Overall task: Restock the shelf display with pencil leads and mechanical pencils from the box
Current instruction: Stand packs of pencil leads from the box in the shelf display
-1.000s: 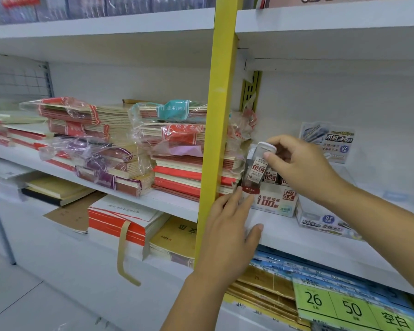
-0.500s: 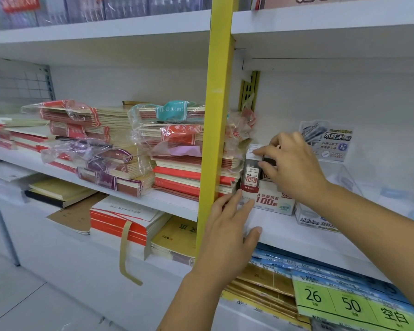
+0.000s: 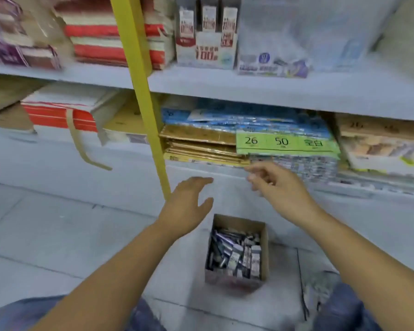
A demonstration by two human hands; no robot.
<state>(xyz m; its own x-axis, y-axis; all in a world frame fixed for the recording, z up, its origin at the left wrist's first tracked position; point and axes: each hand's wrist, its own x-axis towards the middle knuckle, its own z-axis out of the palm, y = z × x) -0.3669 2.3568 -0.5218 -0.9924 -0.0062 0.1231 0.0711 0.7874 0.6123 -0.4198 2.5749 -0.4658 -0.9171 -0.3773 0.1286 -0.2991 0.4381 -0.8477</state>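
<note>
One cardboard box (image 3: 239, 222) of jumbled lead cases and pencils is seen on the floor (image 3: 58, 235), beneath two empty hands. The left hand (image 3: 187, 206) is held with fingers spread, the right hand (image 3: 277, 187) with fingers loosely curled. Three lead cases (image 3: 208, 20) are stood in a display carton (image 3: 206, 53) marked "100" on the shelf (image 3: 249, 87), beside a yellow upright (image 3: 144, 91). "26" and "50" are printed on a green label (image 3: 282, 142).

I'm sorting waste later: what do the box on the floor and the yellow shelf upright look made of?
The box: matte brown cardboard, judging by its raw tan walls. The yellow upright: probably painted metal, smooth with slight sheen; blur leaves it open.
</note>
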